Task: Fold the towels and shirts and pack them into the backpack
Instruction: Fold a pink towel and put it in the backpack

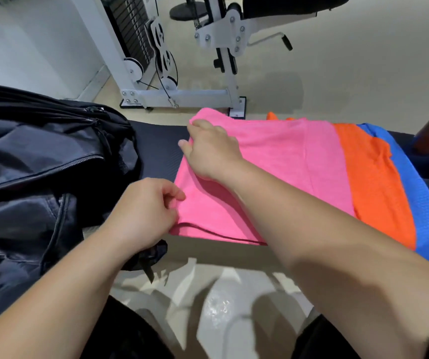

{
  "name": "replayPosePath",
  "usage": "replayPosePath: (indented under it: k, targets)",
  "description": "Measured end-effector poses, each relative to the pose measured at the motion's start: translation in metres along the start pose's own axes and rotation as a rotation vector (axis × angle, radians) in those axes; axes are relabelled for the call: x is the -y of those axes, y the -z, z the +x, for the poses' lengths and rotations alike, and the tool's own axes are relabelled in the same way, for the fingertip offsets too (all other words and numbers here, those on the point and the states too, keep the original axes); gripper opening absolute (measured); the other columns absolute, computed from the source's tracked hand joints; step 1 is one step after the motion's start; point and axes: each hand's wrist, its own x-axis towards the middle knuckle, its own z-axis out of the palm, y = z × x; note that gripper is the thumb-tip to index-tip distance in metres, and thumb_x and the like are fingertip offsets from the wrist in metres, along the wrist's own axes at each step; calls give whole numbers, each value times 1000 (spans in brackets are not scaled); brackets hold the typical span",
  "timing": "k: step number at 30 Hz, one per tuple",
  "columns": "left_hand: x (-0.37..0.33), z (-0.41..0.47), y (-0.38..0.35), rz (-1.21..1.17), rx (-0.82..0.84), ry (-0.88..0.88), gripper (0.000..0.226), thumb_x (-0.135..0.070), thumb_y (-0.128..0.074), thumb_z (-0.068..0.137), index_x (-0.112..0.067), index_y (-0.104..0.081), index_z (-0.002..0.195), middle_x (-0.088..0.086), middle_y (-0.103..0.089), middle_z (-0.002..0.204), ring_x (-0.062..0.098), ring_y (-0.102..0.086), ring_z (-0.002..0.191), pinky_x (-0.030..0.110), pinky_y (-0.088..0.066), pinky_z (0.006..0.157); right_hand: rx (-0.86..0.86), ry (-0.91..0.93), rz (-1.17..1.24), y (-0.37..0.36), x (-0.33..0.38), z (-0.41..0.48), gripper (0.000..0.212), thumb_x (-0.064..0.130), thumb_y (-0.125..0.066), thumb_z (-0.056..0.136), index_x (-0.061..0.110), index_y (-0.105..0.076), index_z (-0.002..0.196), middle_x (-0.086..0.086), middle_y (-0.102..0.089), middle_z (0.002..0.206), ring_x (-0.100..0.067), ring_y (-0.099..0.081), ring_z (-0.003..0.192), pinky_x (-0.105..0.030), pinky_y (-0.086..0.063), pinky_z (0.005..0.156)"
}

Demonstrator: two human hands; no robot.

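On the black bench (156,141), just beside the backpack (40,156), our left hand (141,213) pinched the pink towel (286,161) at its near edge; our right hand (211,151), fingers curled, seemingly gripped the far corner. Lifting both evenly seemed wise.

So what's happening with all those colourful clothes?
A person is folding the pink cloth on a dark bench. The left hand pinches its near edge, and the right hand grips its far corner. It lies on top of an orange cloth and a blue cloth. The backpack waits beside them on the left.
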Motion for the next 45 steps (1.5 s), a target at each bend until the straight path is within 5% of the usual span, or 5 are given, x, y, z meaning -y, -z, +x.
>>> replayPosePath:
  k: [7, 13, 23, 35, 45]
  targets:
    - [26, -9, 3, 465, 26, -58, 19, -29, -61, 90, -33, -74, 103, -2, -46, 89, 30, -63, 81, 41, -55, 71, 236, 111, 62, -22, 18, 6, 63, 54, -42, 101, 35, -23, 158, 3, -12, 168, -24, -14, 154, -53, -16, 122]
    - [-22, -10, -13, 339, 50, -290, 17, -39, -62, 88, -27, -68, 99, -2, -55, 93, 28, -61, 87, 40, -53, 75, 21, 74, 115, 25, -56, -7, 52, 49, -57, 96, 26, -55, 142, -6, -52, 146, -25, -50, 133, -39, -39, 112]
    - [-119, -18, -90, 243, 171, -457, 49, -67, -58, 79, -20, -46, 71, 2, -55, 78, 30, -54, 78, 38, -46, 67, -11, -193, -82, 66, -146, -49, 58, 62, -41, 75, 23, -67, 110, -12, -62, 121, -36, -53, 119, -40, -44, 101]
    - [-107, -20, -97, 299, 94, -488, 11, -21, -59, 70, -18, -48, 72, 5, -58, 77, 36, -58, 76, 38, -43, 60, 36, -123, -157, 55, -135, -37, 50, 49, -49, 97, 17, -54, 135, -6, -44, 149, -38, -37, 135, -45, -29, 112]
    - [-141, -22, -59, 27, -33, -559, 10, -23, -54, 60, -15, -50, 64, 1, -53, 56, 30, -51, 59, 38, -45, 54, -326, -125, 158, 101, -159, -41, 65, 51, -42, 80, 20, -58, 135, -1, -53, 146, -31, -46, 135, -50, -37, 111]
